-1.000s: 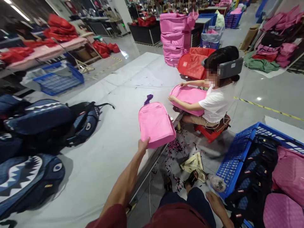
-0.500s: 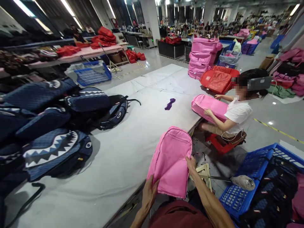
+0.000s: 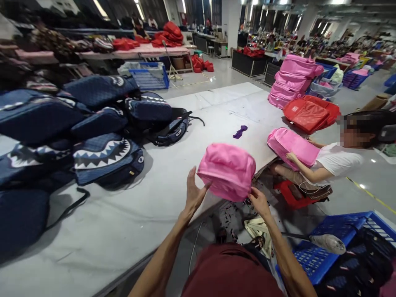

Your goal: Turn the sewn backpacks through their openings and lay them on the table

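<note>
I hold a pink backpack (image 3: 228, 169) up in front of me over the table's near edge. My left hand (image 3: 194, 192) grips its left lower side, fingers spread against the fabric. My right hand (image 3: 259, 202) pinches its lower right corner. The bag is tipped so that its bottom faces me. The grey table (image 3: 130, 214) lies below and to the left of it.
Dark blue shark-face backpacks (image 3: 107, 159) are piled on the table's left. A purple scrap (image 3: 240, 131) lies mid-table. A seated person (image 3: 334, 163) at right handles another pink bag (image 3: 292, 146). Red bags (image 3: 309, 113) and stacked pink bags (image 3: 293, 76) stand behind. A blue crate (image 3: 337, 247) sits at lower right.
I lifted the pink backpack off the table edge and turned it, bringing my right hand onto it. My view swung left and up.
</note>
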Demonstrator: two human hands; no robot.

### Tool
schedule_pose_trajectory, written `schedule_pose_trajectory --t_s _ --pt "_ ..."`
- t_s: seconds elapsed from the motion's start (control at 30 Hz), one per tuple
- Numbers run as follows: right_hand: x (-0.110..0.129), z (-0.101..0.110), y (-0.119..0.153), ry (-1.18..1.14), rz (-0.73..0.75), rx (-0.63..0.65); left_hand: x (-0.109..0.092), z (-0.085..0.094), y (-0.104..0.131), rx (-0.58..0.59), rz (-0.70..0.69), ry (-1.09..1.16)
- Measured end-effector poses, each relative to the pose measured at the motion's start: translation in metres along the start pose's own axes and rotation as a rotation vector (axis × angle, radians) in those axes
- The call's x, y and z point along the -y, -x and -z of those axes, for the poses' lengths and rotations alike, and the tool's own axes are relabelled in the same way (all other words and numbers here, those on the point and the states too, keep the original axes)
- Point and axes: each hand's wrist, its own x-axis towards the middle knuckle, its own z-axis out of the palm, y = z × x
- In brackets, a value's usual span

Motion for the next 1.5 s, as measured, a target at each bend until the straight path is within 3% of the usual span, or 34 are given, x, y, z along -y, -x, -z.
schedule_pose_trajectory --t_s 0.1,0.2,0.3,0.37,0.43,0.57,0.73,0.93,1.23,1.37,1.5 --pt "0.032 0.023 -0.008 0.043 0.097 -0.115 -0.015 -0.004 -0.02 0.072 -0.292 -0.074" --pt "0.097 0.033 -0.037 0.195 0.338 -0.207 -0.021 -0.016 -0.017 0.088 -0.378 -0.098" --pt "0.151 0.024 -0.071 0.445 0.49 -0.122 -0.022 -0.027 0.002 0.06 -0.381 -0.053" --pt "0.166 0.011 -0.086 0.579 0.514 -0.006 -0.022 -0.033 0.018 -0.002 -0.395 -0.016" --pt "0.165 -0.002 -0.092 0.678 0.52 0.03 -0.023 -0.037 0.033 -0.109 -0.39 0.007" --pt "0.148 -0.006 -0.085 0.782 0.539 -0.104 -0.029 -0.045 0.051 -0.272 -0.334 0.005" --pt "0.145 0.006 -0.074 0.815 0.534 -0.117 -0.031 -0.047 0.057 -0.358 -0.359 0.021" --pt "0.147 0.005 -0.063 0.826 0.526 -0.118 -0.027 -0.048 0.068 -0.395 -0.296 0.029" --pt "0.14 0.001 -0.063 0.916 0.556 -0.173 -0.03 -0.046 0.071 -0.346 -0.29 0.067" --pt "0.142 -0.007 -0.061 1.036 0.535 -0.186 -0.049 -0.044 0.076 -0.244 -0.237 0.014" --pt "0.146 -0.016 -0.056 1.125 0.497 -0.218 -0.074 -0.045 0.074 -0.167 -0.301 -0.163"
